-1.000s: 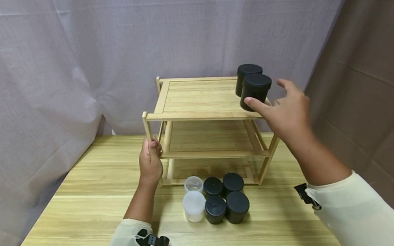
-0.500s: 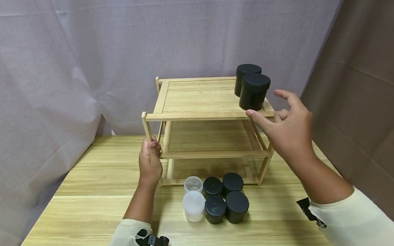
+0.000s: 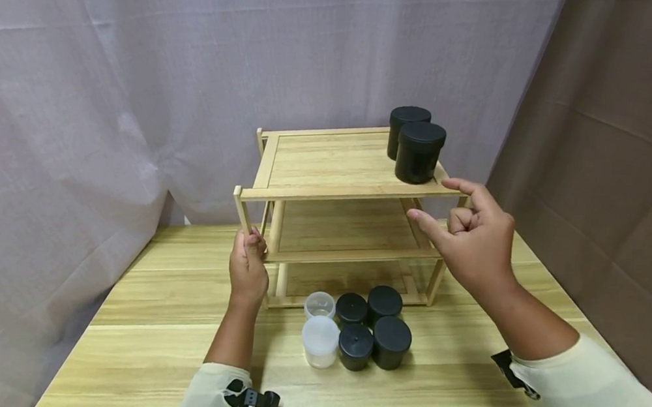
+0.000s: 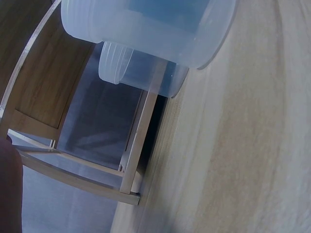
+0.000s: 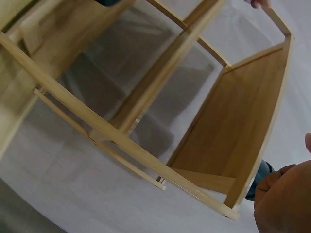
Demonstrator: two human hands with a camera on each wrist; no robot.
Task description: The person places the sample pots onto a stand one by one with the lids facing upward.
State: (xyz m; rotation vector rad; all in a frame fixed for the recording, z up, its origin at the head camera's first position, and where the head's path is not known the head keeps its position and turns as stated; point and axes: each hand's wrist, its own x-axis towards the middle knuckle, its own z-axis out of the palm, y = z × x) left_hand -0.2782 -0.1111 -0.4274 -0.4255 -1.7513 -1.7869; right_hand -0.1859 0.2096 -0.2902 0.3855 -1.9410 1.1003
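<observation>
On the rack (image 3: 315, 193): 2 black jars (image 3: 420, 153), liable to topple if knocked by right hand (image 3: 478, 241), empty, thumb and forefinger wide; post (image 3: 242, 208) apparently gripped in left hand (image 3: 249, 271).

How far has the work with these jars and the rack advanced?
Two black jars already stand on the top shelf, which looks done. Now the left hand grips a rack post, while the right hand holds nothing. Probably left: four black jars and two translucent containers on the table.

The tabletop (image 3: 450, 386) is carrying a rack (image 3: 330, 164) and, nearer, six pots (image 3: 392, 343); the rack's top right is bearing two black lidded jars (image 3: 419, 155).
</observation>
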